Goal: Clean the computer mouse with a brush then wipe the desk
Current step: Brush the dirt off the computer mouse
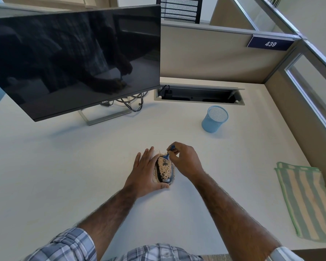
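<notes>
A black computer mouse (164, 171) lies on the white desk (64, 166), coated in tan sandy grit, with more grit scattered around it. My left hand (146, 171) rests against the mouse's left side and grips it, fingers stretched forward. My right hand (184, 160) pinches a small blue brush (167, 154), whose tip touches the far end of the mouse. A green and beige striped cloth (307, 202) lies folded near the desk's right edge.
A dark monitor (73, 59) on a metal stand fills the back left, with cables behind it. A blue mesh cup (214, 119) stands at the back right, in front of an open cable tray (199, 96). Cubicle partitions wall the back and right.
</notes>
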